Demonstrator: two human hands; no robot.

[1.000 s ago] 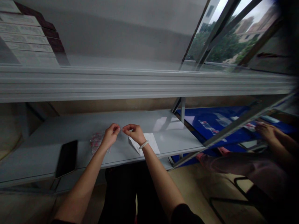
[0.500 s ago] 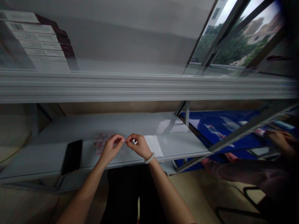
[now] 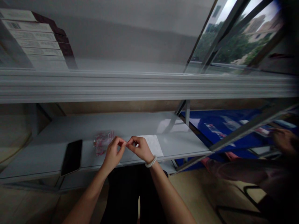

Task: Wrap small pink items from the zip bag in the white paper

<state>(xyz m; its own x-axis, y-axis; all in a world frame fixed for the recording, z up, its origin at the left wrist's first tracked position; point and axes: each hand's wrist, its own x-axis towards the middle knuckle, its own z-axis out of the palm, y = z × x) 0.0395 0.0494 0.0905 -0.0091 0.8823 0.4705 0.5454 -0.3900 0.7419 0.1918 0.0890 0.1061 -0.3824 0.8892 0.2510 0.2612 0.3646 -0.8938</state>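
My left hand (image 3: 114,151) and my right hand (image 3: 140,147) meet fingertip to fingertip over the front of the grey shelf (image 3: 93,121). Each is closed in a pinch. Whatever sits between the fingertips is too small to make out. Left of my left hand lies a clear plastic bag (image 3: 102,143) with small red pieces in it. A white sheet or packet (image 3: 153,145) rests flat beside my right hand, partly covered by it. My right wrist wears a pale beaded bracelet (image 3: 151,161).
A black phone or tablet (image 3: 72,157) lies at the shelf's left front. Above runs a grey ledge (image 3: 130,87) with stacked boxes (image 3: 43,43) behind it. A metal brace (image 3: 233,137) slants on the right. Beyond, another person's hand (image 3: 283,140) is over a blue table (image 3: 201,121).
Both hands have shifted slightly right and down, still pinched together. More of the plastic bag now shows. The other person's hand at the right has moved a little.
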